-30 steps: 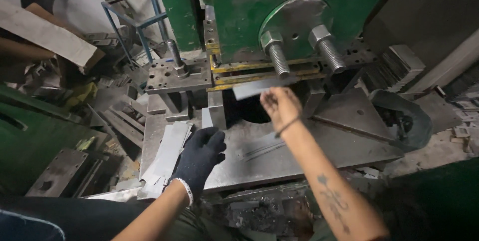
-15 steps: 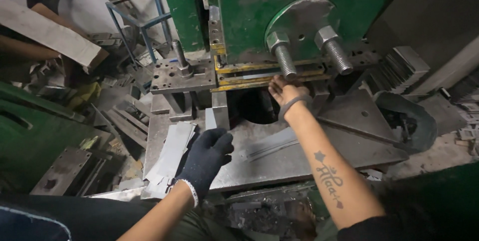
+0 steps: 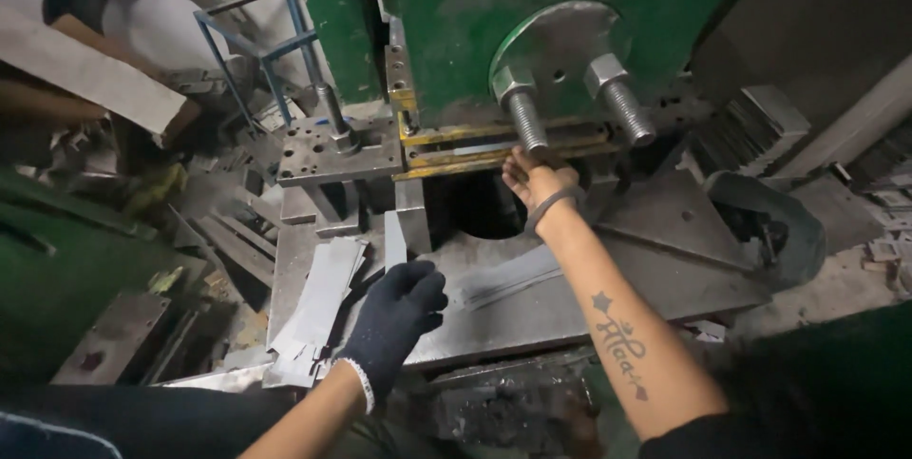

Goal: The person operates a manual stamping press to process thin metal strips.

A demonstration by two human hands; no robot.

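Note:
My bare right hand [image 3: 534, 180] reaches into the slot between the yellow die plates [image 3: 446, 136] of a green press [image 3: 456, 12]. Its fingers pinch a flat grey metal plate [image 3: 480, 148] that lies mostly inside the slot. A band circles the wrist. My left hand [image 3: 399, 312], in a dark knit glove, rests on the grey press bed [image 3: 608, 278]. It is closed around a narrow metal strip [image 3: 394, 239] that stands upright from the fist. A dark round hole [image 3: 484, 210] in the bed lies between the two hands.
Two large threaded bolts [image 3: 521, 109] [image 3: 617, 98] jut out just above my right hand. A pile of cut metal strips [image 3: 318, 302] lies left of the glove. Scrap metal and a blue frame [image 3: 256, 41] crowd the left; stacked pieces [image 3: 760, 126] sit at right.
My right hand carried the flat plate up from above the bed and pushed it into the die slot. The gloved left hand stayed on the bed, shifting slightly.

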